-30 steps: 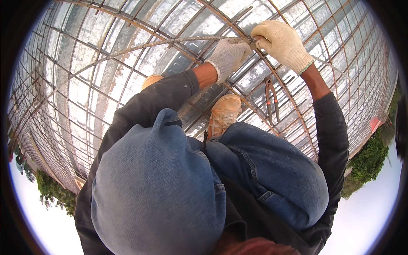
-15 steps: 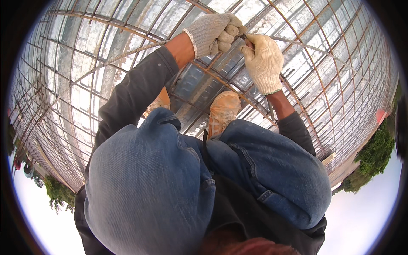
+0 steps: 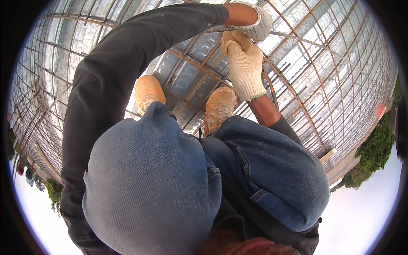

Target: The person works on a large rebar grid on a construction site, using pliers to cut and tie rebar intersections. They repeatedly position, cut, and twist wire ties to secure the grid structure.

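My right hand (image 3: 244, 59), in a cream knit glove, is closed at a rebar crossing, its fingers curled together beside a ribbed steel bar (image 3: 293, 37). What they grip is too small or hidden to make out. My left hand (image 3: 257, 24), in a greyish knit glove, reaches over the bar just beyond the right one, wrist bent. Its fingers are turned away and hidden. Below the hands runs a mesh of rusty rebar (image 3: 199, 64) above shiny ribbed metal decking (image 3: 180, 74). A thin dark and reddish piece (image 3: 270, 87) shows beside my right wrist; whether I hold it is unclear.
My tan shoes (image 3: 220, 102) (image 3: 149, 89) stand among the bars, below my bent knees in blue jeans. More mesh spreads to both sides. A small wooden piece (image 3: 327, 155) lies at the right edge, with green trees (image 3: 376, 148) past it.
My left hand has swung right and forward, over and past the right hand, its arm now arching across the mesh. My right hand has shifted slightly left.
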`<act>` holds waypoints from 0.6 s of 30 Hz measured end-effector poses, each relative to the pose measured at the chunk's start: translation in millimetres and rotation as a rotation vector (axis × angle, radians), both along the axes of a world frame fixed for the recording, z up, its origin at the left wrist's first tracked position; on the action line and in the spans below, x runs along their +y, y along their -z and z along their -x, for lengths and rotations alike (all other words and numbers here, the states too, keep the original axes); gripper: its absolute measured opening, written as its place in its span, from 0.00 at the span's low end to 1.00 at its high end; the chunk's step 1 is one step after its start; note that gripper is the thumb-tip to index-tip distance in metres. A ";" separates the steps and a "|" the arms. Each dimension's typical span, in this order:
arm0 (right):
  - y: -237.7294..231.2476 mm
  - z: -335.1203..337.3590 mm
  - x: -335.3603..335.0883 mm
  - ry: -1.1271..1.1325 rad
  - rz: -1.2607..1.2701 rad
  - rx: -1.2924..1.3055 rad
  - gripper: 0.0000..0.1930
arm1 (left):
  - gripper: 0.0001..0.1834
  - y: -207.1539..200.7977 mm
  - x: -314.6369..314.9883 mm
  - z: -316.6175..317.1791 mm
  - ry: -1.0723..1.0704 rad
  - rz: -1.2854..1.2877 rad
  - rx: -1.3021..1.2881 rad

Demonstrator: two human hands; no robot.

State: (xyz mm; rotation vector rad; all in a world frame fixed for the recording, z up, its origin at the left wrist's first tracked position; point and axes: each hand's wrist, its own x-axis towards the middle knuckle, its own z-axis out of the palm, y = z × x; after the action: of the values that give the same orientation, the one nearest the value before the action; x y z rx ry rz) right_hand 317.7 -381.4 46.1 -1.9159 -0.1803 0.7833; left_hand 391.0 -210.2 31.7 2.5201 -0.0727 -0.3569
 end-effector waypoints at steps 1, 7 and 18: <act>1.1 1.8 2.9 0.023 -0.056 0.089 0.16 | 0.10 -5.9 1.8 0.9 -0.032 -0.033 -0.012; -31.2 -34.7 -42.3 -0.217 0.189 -0.132 0.32 | 0.13 -64.5 61.5 30.7 -0.541 0.120 -0.168; -30.2 17.0 -176.4 -0.568 0.908 -0.427 0.50 | 0.22 53.1 218.5 271.8 -1.036 0.048 -0.510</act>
State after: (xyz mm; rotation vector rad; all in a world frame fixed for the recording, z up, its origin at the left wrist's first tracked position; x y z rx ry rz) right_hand 300.7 -557.8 76.3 -2.9548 -0.7595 0.8906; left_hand 119.2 8.3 -21.3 2.1787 0.9613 0.6820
